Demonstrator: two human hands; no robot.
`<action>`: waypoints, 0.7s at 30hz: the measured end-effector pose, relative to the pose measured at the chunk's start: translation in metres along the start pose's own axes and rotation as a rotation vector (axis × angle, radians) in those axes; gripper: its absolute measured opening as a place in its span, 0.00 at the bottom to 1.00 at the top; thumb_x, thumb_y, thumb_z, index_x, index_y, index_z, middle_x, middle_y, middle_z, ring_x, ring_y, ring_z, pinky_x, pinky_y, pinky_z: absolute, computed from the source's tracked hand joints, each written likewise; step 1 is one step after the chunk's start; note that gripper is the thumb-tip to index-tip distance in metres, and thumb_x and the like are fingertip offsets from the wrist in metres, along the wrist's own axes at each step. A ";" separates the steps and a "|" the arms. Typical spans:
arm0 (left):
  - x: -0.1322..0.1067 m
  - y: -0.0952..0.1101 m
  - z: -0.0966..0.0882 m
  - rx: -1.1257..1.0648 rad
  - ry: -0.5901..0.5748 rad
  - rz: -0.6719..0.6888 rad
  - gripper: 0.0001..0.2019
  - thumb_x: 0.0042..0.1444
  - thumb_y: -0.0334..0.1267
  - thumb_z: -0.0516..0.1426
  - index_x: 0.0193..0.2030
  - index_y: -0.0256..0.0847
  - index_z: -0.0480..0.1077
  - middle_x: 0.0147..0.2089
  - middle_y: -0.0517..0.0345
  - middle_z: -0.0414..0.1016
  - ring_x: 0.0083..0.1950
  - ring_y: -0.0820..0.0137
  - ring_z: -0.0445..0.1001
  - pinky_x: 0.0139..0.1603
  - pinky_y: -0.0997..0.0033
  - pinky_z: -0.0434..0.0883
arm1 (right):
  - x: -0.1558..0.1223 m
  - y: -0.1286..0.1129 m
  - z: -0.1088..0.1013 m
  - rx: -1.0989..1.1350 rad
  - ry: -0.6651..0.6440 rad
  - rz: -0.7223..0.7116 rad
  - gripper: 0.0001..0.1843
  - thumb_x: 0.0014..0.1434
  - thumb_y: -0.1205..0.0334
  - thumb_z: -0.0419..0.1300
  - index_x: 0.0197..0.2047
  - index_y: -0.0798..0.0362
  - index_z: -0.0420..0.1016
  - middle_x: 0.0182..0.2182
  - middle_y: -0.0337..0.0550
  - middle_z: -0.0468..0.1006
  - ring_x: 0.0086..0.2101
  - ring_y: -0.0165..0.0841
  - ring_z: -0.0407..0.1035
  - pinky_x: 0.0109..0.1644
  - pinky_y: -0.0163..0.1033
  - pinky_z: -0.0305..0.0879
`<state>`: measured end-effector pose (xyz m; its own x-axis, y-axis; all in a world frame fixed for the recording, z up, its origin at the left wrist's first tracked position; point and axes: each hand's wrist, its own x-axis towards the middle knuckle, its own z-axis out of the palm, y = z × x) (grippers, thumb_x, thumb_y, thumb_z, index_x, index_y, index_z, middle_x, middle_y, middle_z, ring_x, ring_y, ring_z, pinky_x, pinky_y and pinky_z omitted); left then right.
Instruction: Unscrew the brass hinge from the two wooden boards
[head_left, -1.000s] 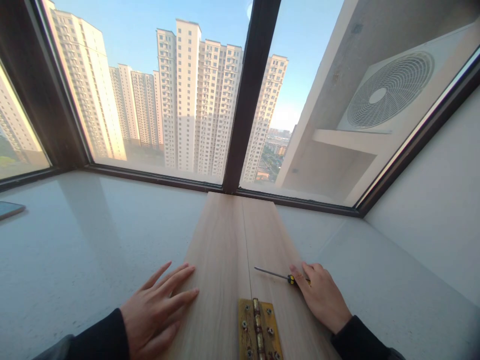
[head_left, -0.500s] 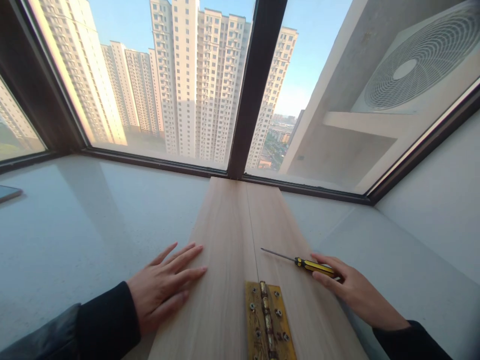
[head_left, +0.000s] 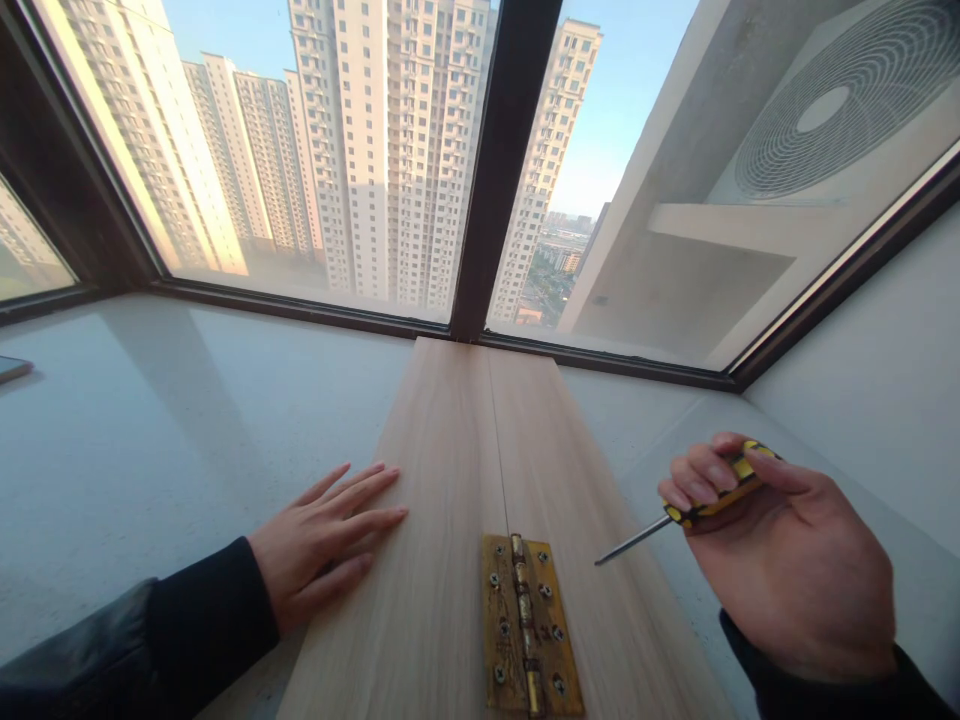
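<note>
My right hand [head_left: 787,550] is wrapped round the yellow and black handle of a screwdriver [head_left: 720,495], raised over the right side. Its metal shaft points left and down, with the tip near the right wooden board [head_left: 581,480]. Fingers spread, my left hand [head_left: 334,545] lies on the edge of the left wooden board [head_left: 427,490]. A worn brass hinge [head_left: 521,625] lies across the seam between the two boards, with several cross-head screws in its leaves.
The boards lie on a white sill [head_left: 300,400] and reach the dark window frame [head_left: 469,300]. A flat thin object [head_left: 13,369] rests at the far left. A white wall [head_left: 885,350] stands on the right. Outside are tall buildings and an air-conditioner fan.
My right hand has picked the screwdriver up off the right board and turned palm up, gripping its handle. My left hand has stayed on the left board. The view has tilted slightly down.
</note>
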<state>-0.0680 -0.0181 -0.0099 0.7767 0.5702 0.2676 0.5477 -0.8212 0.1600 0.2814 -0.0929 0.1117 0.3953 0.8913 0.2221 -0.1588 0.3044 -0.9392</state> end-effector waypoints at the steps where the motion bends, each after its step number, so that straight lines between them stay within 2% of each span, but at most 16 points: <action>1: 0.000 0.000 0.000 -0.004 0.000 0.001 0.23 0.60 0.41 0.47 0.62 0.54 0.56 0.69 0.61 0.47 0.68 0.62 0.49 0.67 0.52 0.47 | -0.006 -0.002 0.014 0.036 -0.026 -0.002 0.14 0.49 0.54 0.60 0.28 0.54 0.60 0.20 0.35 0.49 0.20 0.24 0.51 0.21 0.29 0.57; 4: 0.000 0.000 -0.001 -0.015 -0.003 -0.005 0.22 0.60 0.41 0.47 0.62 0.53 0.57 0.69 0.61 0.47 0.68 0.62 0.49 0.67 0.52 0.48 | -0.022 0.002 0.045 0.164 -0.200 -0.061 0.19 0.57 0.54 0.56 0.23 0.56 0.55 0.16 0.35 0.45 0.17 0.24 0.47 0.19 0.30 0.51; 7: 0.000 0.001 -0.002 -0.022 -0.011 -0.015 0.22 0.60 0.42 0.46 0.62 0.54 0.57 0.69 0.61 0.47 0.68 0.61 0.49 0.66 0.50 0.49 | -0.028 0.011 0.056 0.171 -0.279 -0.107 0.19 0.60 0.56 0.54 0.23 0.57 0.56 0.16 0.35 0.46 0.17 0.25 0.46 0.20 0.30 0.47; 10: 0.000 0.001 -0.002 -0.033 -0.011 -0.021 0.22 0.60 0.42 0.47 0.62 0.54 0.57 0.69 0.61 0.48 0.68 0.61 0.50 0.66 0.51 0.49 | -0.026 0.019 0.056 0.151 -0.318 -0.123 0.19 0.61 0.56 0.53 0.23 0.57 0.56 0.15 0.35 0.46 0.17 0.25 0.46 0.20 0.29 0.45; 13: 0.000 0.001 -0.002 -0.029 -0.009 -0.021 0.22 0.59 0.42 0.47 0.62 0.53 0.58 0.69 0.60 0.49 0.68 0.61 0.50 0.66 0.52 0.48 | -0.024 0.021 0.053 0.140 -0.361 -0.135 0.18 0.63 0.55 0.52 0.25 0.56 0.58 0.16 0.35 0.48 0.18 0.25 0.48 0.21 0.30 0.48; 17: 0.000 0.002 -0.003 -0.034 0.002 -0.021 0.22 0.59 0.42 0.47 0.61 0.53 0.58 0.68 0.60 0.49 0.68 0.61 0.50 0.66 0.52 0.49 | -0.027 0.019 0.047 0.077 -0.442 -0.112 0.19 0.64 0.53 0.52 0.26 0.57 0.60 0.24 0.40 0.57 0.25 0.27 0.56 0.27 0.32 0.55; 19: 0.000 0.002 -0.003 -0.044 0.003 -0.022 0.22 0.59 0.42 0.47 0.61 0.53 0.58 0.68 0.60 0.49 0.68 0.60 0.51 0.66 0.52 0.49 | -0.030 0.020 0.044 0.017 -0.441 -0.114 0.18 0.63 0.52 0.54 0.28 0.57 0.64 0.30 0.42 0.59 0.31 0.29 0.58 0.32 0.33 0.59; 21: 0.000 0.002 -0.002 -0.055 0.007 -0.025 0.22 0.59 0.42 0.47 0.61 0.54 0.58 0.68 0.60 0.49 0.68 0.60 0.51 0.66 0.52 0.50 | -0.034 0.021 0.041 -0.019 -0.380 -0.156 0.15 0.63 0.51 0.57 0.34 0.54 0.67 0.31 0.42 0.60 0.34 0.30 0.59 0.38 0.34 0.61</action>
<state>-0.0678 -0.0194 -0.0075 0.7609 0.5902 0.2696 0.5484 -0.8070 0.2190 0.2277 -0.1031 0.0949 0.0509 0.8966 0.4400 -0.1048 0.4429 -0.8904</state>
